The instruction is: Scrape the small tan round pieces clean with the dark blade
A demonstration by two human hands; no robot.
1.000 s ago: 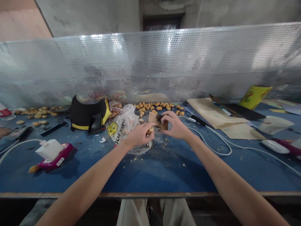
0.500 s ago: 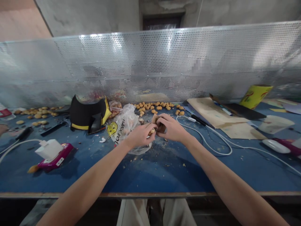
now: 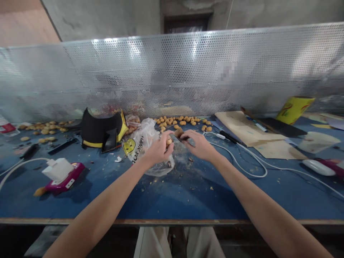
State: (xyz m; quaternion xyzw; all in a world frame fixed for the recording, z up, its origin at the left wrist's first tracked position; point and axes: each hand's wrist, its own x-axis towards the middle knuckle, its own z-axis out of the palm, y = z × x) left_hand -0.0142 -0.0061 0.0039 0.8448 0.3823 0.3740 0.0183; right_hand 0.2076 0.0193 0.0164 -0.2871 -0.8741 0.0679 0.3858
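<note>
My left hand [image 3: 158,150] is closed in a pinch on a small round tan nut [image 3: 168,141], held above a clear plastic bag [image 3: 146,147] printed with a yellow smiley. My right hand [image 3: 197,145] is closed on a small brown piece [image 3: 179,133], its fingertips almost touching the left hand's. Both hands hover over the blue tabletop [image 3: 174,190], where crumbs lie scattered. A loose row of similar tan nuts [image 3: 182,122] lies just behind the hands.
A black and yellow pouch [image 3: 102,130] lies left of the bag. A white charger on a pink device [image 3: 60,173] sits front left. White cables [image 3: 242,157] run right. Cardboard sheets [image 3: 247,130], a yellow box [image 3: 294,107] and more nuts [image 3: 43,129] lie along the perforated metal screen [image 3: 172,71].
The brown piece, flat by my right hand a second ago, is now pinched in its fingers. My left hand has lifted the nut slightly. The hands have drawn close together.
</note>
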